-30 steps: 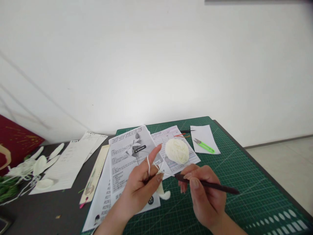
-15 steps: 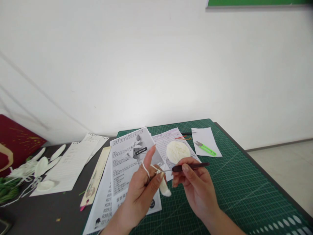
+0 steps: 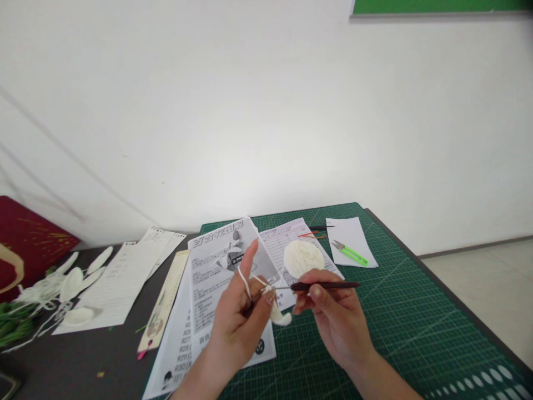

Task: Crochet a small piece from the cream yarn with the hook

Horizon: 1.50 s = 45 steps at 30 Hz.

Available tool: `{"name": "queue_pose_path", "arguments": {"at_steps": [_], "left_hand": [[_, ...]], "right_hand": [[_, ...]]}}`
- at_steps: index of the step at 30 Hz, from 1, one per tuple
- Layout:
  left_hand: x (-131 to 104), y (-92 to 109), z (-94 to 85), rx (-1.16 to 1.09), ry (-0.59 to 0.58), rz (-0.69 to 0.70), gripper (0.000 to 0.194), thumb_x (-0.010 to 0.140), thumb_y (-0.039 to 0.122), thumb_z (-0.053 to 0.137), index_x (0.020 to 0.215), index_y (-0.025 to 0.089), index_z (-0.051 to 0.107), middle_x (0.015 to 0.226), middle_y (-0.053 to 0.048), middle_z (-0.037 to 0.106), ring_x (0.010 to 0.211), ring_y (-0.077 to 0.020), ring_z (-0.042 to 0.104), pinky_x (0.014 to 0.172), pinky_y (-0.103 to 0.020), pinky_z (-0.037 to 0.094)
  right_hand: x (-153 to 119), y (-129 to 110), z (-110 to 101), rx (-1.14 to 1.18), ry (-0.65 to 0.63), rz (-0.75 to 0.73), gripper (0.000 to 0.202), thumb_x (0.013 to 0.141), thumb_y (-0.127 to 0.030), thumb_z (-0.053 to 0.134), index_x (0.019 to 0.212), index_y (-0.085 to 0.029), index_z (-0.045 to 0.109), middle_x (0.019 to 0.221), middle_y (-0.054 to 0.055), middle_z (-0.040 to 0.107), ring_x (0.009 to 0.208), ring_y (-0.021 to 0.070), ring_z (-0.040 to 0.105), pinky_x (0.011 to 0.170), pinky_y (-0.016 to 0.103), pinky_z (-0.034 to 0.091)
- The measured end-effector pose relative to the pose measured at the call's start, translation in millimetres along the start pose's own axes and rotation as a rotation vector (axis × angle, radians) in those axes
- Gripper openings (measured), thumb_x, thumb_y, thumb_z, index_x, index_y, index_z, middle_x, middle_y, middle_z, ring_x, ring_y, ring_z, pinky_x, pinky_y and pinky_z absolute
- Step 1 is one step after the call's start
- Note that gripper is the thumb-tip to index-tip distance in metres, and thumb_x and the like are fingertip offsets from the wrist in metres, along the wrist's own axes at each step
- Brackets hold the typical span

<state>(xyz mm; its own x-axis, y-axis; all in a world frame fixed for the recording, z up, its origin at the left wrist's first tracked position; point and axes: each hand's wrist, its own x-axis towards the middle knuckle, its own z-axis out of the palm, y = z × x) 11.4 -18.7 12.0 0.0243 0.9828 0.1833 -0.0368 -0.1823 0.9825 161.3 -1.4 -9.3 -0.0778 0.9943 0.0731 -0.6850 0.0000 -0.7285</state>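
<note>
My left hand (image 3: 238, 316) pinches a small white crocheted piece (image 3: 281, 316) between thumb and fingers, its index finger raised with white yarn looped around it. In my right hand (image 3: 335, 316) is a crochet hook (image 3: 325, 285) with a dark brown handle, held almost level. The hook's thin metal tip reaches into the stitches by my left thumb; the exact loop there is too small to make out. Just behind the hands sits a ball of cream-white yarn (image 3: 303, 259), and a strand runs from it toward the left hand.
Printed pattern sheets (image 3: 212, 289) lie under the hands on a green cutting mat (image 3: 400, 316). Green thread snips (image 3: 350, 253) rest on white paper at right. A bookmark-like strip (image 3: 164, 305), written pages (image 3: 120, 283), white crocheted petals (image 3: 78, 316) and green yarn (image 3: 14, 328) are at left.
The raised left index finger has tilted slightly left and down. The crocheted piece has turned, its lower end now curling to the right. The hook has become more level.
</note>
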Motion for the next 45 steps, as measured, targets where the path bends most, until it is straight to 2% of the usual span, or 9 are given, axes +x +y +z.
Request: {"name": "queue_pose_path", "arguments": {"at_steps": [8, 16, 20, 24, 28, 32, 36, 41, 45], "left_hand": [[2.2, -9.2, -3.6, 0.217, 0.025, 0.271, 0.058, 0.088, 0.014, 0.055, 0.141, 0.034, 0.041, 0.084, 0.0, 0.066, 0.047, -0.0072, 0.04, 0.043, -0.019, 0.033], [3.6, 1.9, 2.3, 0.084, 0.092, 0.103, 0.042, 0.087, 0.021, 0.061, 0.128, 0.029, 0.058, 0.075, 0.0, 0.068, 0.058, -0.0106, 0.052, 0.053, -0.021, 0.04], [6.3, 2.8, 4.9, 0.014, 0.112, -0.042, 0.047, 0.086, 0.024, 0.062, 0.132, 0.025, 0.054, 0.078, 0.0, 0.071, 0.066, -0.0124, 0.058, 0.06, -0.022, 0.044], [7.4, 4.8, 7.7, -0.052, 0.124, -0.127, 0.054, 0.085, 0.026, 0.063, 0.136, 0.023, 0.048, 0.082, -0.001, 0.073, 0.053, -0.0094, 0.052, 0.053, -0.021, 0.042], [5.3, 7.2, 8.6, 0.042, 0.18, -0.067, 0.054, 0.084, 0.025, 0.063, 0.136, 0.02, 0.05, 0.069, 0.001, 0.069, 0.054, -0.0108, 0.052, 0.051, -0.021, 0.039], [1.3, 3.8, 5.0, 0.2, 0.166, 0.065, 0.051, 0.089, 0.022, 0.056, 0.139, 0.025, 0.046, 0.062, 0.005, 0.062, 0.053, -0.0099, 0.046, 0.054, -0.022, 0.036], [-1.4, -1.1, 0.0, 0.235, 0.118, 0.038, 0.054, 0.092, 0.025, 0.053, 0.144, 0.027, 0.038, 0.061, 0.006, 0.055, 0.052, -0.0096, 0.039, 0.052, -0.023, 0.03], [-1.4, -0.1, 2.2, 0.066, 0.116, -0.017, 0.062, 0.092, 0.027, 0.054, 0.148, 0.026, 0.028, 0.061, 0.005, 0.054, 0.055, -0.01, 0.042, 0.055, -0.023, 0.032], [-1.1, -1.2, 6.3, -0.158, 0.084, -0.065, 0.066, 0.091, 0.026, 0.055, 0.149, 0.026, 0.024, 0.063, 0.004, 0.053, 0.06, -0.0115, 0.049, 0.059, -0.023, 0.035]], "right_hand": [[-1.0, -0.9, -4.5, -0.071, -0.05, -0.074, 0.009, 0.078, -0.029, 0.074, 0.082, -0.021, 0.074, 0.07, 0.002, 0.071, 0.056, 0.0123, 0.064, 0.054, 0.024, 0.055], [0.4, 0.1, -3.2, -0.067, -0.005, -0.016, 0.012, 0.079, -0.031, 0.072, 0.085, -0.02, 0.073, 0.073, 0.002, 0.072, 0.055, 0.0112, 0.063, 0.052, 0.023, 0.055], [1.9, 1.6, -4.9, -0.148, 0.033, -0.029, 0.012, 0.082, -0.03, 0.069, 0.087, -0.02, 0.072, 0.071, 0.001, 0.071, 0.055, 0.01, 0.062, 0.054, 0.022, 0.054], [2.6, 3.3, -7.1, -0.177, 0.032, -0.048, 0.014, 0.083, -0.031, 0.069, 0.089, -0.02, 0.072, 0.068, 0.0, 0.07, 0.056, 0.0099, 0.063, 0.056, 0.022, 0.054], [2.4, 2.5, -6.7, -0.127, 0.012, -0.047, 0.013, 0.082, -0.031, 0.069, 0.088, -0.02, 0.072, 0.07, 0.0, 0.07, 0.056, 0.0097, 0.063, 0.054, 0.021, 0.054], [1.7, 0.2, -5.5, -0.082, 0.001, -0.016, 0.011, 0.083, -0.03, 0.069, 0.087, -0.02, 0.072, 0.07, 0.0, 0.071, 0.055, 0.0093, 0.064, 0.053, 0.02, 0.055], [-0.1, -0.6, -5.6, -0.056, -0.009, -0.027, 0.012, 0.081, -0.028, 0.07, 0.091, -0.021, 0.072, 0.069, -0.001, 0.071, 0.055, 0.0096, 0.065, 0.054, 0.019, 0.055], [0.3, 0.1, -5.6, -0.047, -0.018, -0.031, 0.011, 0.078, -0.026, 0.074, 0.087, -0.02, 0.074, 0.068, 0.0, 0.073, 0.057, 0.0102, 0.067, 0.057, 0.018, 0.056], [2.3, 2.0, -4.5, 0.016, 0.024, 0.049, 0.015, 0.076, -0.027, 0.076, 0.089, -0.019, 0.074, 0.068, 0.002, 0.075, 0.056, 0.0099, 0.068, 0.056, 0.017, 0.057]]}}
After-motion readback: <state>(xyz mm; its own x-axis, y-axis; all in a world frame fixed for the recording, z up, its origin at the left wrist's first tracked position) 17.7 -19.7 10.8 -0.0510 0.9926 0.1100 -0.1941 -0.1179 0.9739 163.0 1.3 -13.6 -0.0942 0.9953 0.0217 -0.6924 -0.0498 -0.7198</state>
